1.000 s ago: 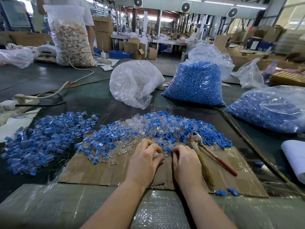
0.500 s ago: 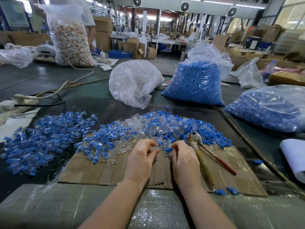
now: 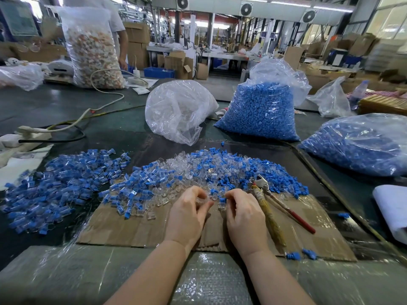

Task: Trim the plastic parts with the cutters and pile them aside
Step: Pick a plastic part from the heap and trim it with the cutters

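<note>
I see the cutters [image 3: 274,208] lying untouched just right of my right hand [image 3: 243,214], handles toward me. Both hands, fingers curled, pick at clear plastic parts [image 3: 204,179]; left hand [image 3: 189,213] lies farther off.

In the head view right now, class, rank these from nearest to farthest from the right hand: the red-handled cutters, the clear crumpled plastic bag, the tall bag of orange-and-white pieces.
From the right hand:
1. Red-handled cutters, lying on the cardboard just to its right.
2. Clear crumpled plastic bag, mid-table beyond the loose parts.
3. Tall bag of orange-and-white pieces, far left at the table's back.
</note>
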Demonstrator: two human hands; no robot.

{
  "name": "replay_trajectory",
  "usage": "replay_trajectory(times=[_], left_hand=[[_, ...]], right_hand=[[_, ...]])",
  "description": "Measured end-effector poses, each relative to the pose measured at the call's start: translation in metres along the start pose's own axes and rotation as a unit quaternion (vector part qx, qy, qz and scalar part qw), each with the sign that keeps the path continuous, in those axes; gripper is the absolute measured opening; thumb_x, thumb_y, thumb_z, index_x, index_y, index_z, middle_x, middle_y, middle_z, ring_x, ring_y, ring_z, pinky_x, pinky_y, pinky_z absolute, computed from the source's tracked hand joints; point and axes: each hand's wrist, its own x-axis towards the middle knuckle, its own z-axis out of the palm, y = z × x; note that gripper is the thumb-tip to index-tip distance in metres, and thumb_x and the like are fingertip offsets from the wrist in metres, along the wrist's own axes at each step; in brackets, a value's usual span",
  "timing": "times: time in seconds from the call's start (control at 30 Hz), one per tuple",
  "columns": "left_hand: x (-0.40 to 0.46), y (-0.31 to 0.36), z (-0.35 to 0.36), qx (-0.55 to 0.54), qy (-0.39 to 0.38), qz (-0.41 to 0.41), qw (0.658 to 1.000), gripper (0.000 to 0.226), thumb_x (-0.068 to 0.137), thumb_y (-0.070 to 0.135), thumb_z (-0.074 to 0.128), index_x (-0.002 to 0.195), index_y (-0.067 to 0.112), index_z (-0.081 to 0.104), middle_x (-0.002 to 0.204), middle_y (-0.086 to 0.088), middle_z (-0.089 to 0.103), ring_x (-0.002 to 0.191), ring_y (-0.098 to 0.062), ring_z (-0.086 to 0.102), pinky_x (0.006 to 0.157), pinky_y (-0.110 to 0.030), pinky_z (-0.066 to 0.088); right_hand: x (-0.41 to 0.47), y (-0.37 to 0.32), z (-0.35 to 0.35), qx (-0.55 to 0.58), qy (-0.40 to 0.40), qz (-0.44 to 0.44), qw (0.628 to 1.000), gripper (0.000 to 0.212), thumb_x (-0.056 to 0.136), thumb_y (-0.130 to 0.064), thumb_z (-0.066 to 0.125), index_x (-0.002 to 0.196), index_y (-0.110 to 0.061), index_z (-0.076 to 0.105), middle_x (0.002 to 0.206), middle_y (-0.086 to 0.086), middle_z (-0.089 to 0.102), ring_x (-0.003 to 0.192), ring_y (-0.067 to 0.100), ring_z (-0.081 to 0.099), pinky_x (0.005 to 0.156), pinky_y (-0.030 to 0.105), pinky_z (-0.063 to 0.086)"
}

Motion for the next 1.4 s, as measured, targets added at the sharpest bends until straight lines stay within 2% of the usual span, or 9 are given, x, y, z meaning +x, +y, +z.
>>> replay_trajectory(times=[0.1,0.4,0.47,0.57,0.7,0.9,1.1,1.27,1.4], left_hand=[[0.0019,-0.0001,-0.0010,0.009,-0.017,0.020,1.000,0.014,0.081,0.017,0.070,0.081,0.024,0.057,0.083,0.015,0.056,0.077,0.004,0.056,0.071,-0.003,0.043],[0.0029,-0.0007,-0.0006,0.016,-0.032,0.017,0.999,0.021,0.081,0.009,0.069,0.078,0.027,0.060,0.075,0.022,0.055,0.073,0.010,0.052,0.068,0.003,0.035],[0.0025,-0.0013,-0.0003,0.007,-0.031,0.014,0.999,0.019,0.082,0.007,0.068,0.083,0.025,0.064,0.078,0.020,0.057,0.075,0.008,0.054,0.070,0.003,0.036],[0.0038,-0.0011,0.0010,0.041,-0.041,0.038,0.998,0.017,0.083,0.018,0.068,0.101,0.018,0.069,0.086,0.016,0.056,0.080,0.002,0.053,0.074,0.003,0.035],[0.0047,-0.0017,0.0044,0.091,-0.087,0.055,0.990,0.028,0.085,0.030,0.064,0.111,0.022,0.065,0.091,0.016,0.050,0.089,-0.001,0.050,0.082,-0.009,0.037],[0.0048,-0.0005,0.0045,0.100,-0.094,0.061,0.989,0.013,0.086,0.030,0.063,0.098,0.025,0.062,0.090,0.018,0.048,0.091,-0.004,0.052,0.084,-0.020,0.045],[0.0031,-0.0002,0.0010,0.055,-0.048,0.058,0.996,0.014,0.079,0.027,0.072,0.081,0.027,0.058,0.077,0.019,0.051,0.072,0.007,0.049,0.069,-0.001,0.035],[0.0041,-0.0014,-0.0003,-0.004,-0.016,0.023,1.000,0.014,0.076,0.015,0.075,0.089,0.017,0.073,0.076,0.019,0.051,0.067,0.008,0.053,0.067,0.001,0.036],[0.0055,-0.0031,-0.0013,-0.036,-0.025,-0.009,0.999,0.023,0.082,0.005,0.068,0.099,0.020,0.070,0.082,0.018,0.058,0.074,0.007,0.057,0.072,-0.001,0.041]], right_hand=[[0.0001,0.0010,0.0007,0.001,-0.006,0.000,1.000,0.012,0.082,-0.004,0.063,0.089,-0.013,0.062,0.081,0.000,0.063,0.076,0.019,0.056,0.067,0.026,0.042],[0.0003,-0.0005,-0.0002,0.003,-0.017,0.003,1.000,0.010,0.084,-0.005,0.062,0.091,-0.012,0.063,0.084,0.000,0.065,0.080,0.019,0.058,0.070,0.029,0.046],[0.0003,-0.0007,-0.0007,0.005,-0.019,0.005,1.000,0.011,0.084,-0.004,0.062,0.092,-0.012,0.064,0.086,0.001,0.066,0.082,0.020,0.059,0.072,0.031,0.047],[-0.0004,-0.0011,-0.0021,0.006,-0.022,0.001,1.000,0.011,0.084,-0.004,0.062,0.093,-0.011,0.065,0.086,0.002,0.066,0.083,0.022,0.060,0.073,0.033,0.048],[-0.0003,-0.0017,-0.0027,0.005,-0.025,-0.006,1.000,0.012,0.083,-0.004,0.063,0.093,-0.010,0.065,0.087,0.003,0.067,0.083,0.022,0.061,0.073,0.034,0.049],[-0.0001,-0.0018,-0.0027,0.004,-0.025,-0.011,1.000,0.015,0.078,-0.001,0.067,0.091,-0.009,0.065,0.085,0.004,0.067,0.081,0.024,0.061,0.072,0.035,0.050],[-0.0005,0.0031,0.0005,0.013,-0.038,0.016,0.999,0.018,0.089,-0.008,0.058,0.105,-0.010,0.067,0.097,0.004,0.069,0.093,0.020,0.060,0.083,0.029,0.045],[0.0004,0.0028,-0.0003,0.025,-0.036,0.038,0.998,0.007,0.089,-0.016,0.061,0.089,-0.013,0.068,0.081,0.001,0.068,0.079,0.020,0.060,0.070,0.029,0.043],[0.0005,-0.0005,-0.0014,0.030,-0.040,0.026,0.998,0.010,0.089,-0.019,0.061,0.080,-0.014,0.062,0.074,-0.001,0.063,0.071,0.016,0.055,0.065,0.032,0.045]])
